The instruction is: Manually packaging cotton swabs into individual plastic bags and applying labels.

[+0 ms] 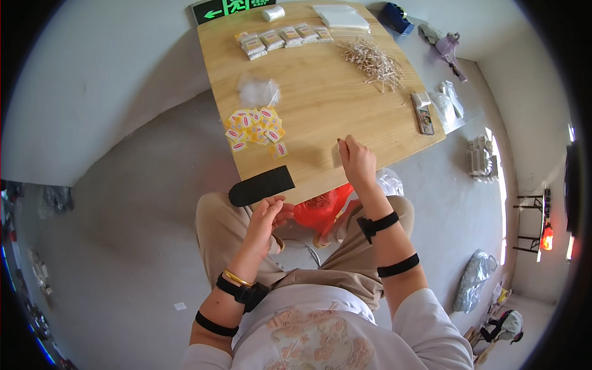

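Note:
My right hand [359, 161] is above the table's near edge with its fingertips pinched together. A faint pale sliver shows at the fingertips, too small to make out. Lower and to the left, my left hand [270, 214] has its fingers loosely stretched and apart, with nothing seen in it. Just beyond it, a black flat pad [262, 186] with a rounded end overhangs the table corner. Yellow and white printed cards [254, 127] lie in a loose heap at the table's left side. Behind them are clear plastic bags [259, 91]. Loose cotton swabs [373, 63] are piled at the far right.
Filled small packs [280, 39] stand in a row at the back of the wooden table [308, 92], near a stack of clear sheets [342, 18]. A dark phone-like object [424, 118] lies at the right edge. A red bag [320, 208] hangs below the near edge.

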{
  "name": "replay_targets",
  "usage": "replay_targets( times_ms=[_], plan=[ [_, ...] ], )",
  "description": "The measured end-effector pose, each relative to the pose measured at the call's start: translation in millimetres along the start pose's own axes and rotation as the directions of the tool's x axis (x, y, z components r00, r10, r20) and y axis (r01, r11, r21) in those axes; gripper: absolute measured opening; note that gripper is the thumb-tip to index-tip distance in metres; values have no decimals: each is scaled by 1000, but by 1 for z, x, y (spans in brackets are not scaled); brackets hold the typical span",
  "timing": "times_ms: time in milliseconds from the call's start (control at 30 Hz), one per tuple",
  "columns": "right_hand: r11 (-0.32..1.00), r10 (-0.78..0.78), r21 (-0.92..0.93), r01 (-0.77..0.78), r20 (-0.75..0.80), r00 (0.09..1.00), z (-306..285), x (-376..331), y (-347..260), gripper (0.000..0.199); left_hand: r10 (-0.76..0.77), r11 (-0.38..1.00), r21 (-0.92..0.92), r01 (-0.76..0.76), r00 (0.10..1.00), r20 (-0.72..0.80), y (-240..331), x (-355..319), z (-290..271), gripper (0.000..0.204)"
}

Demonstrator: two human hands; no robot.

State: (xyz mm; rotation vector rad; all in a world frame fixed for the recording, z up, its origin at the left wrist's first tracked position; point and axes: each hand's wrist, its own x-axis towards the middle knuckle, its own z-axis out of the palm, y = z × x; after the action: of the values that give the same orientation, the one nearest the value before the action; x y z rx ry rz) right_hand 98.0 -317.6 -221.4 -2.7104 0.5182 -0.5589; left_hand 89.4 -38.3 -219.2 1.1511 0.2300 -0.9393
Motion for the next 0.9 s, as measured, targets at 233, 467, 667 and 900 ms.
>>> replay_targets(
  times_ms=[233, 467, 667, 900],
  plan=[
    [896, 198, 392, -210, 72, 978, -8, -9, 36, 31, 104, 991, 81, -110, 992, 67, 23, -9, 36, 33],
    [23, 363, 876, -482, 442, 820, -97, -52, -76, 32, 343, 922, -243, -303, 928, 145, 55, -46, 97, 54],
    [95, -179, 989, -111, 127, 976, -139, -97, -82, 16, 727, 685, -12, -728, 683, 75, 70, -91, 127, 52],
    [83, -327, 993, -79, 102, 939, -172, -116, -95, 25, 824, 150, 442, -884, 359, 438, 72, -147, 118, 35]
  ],
)
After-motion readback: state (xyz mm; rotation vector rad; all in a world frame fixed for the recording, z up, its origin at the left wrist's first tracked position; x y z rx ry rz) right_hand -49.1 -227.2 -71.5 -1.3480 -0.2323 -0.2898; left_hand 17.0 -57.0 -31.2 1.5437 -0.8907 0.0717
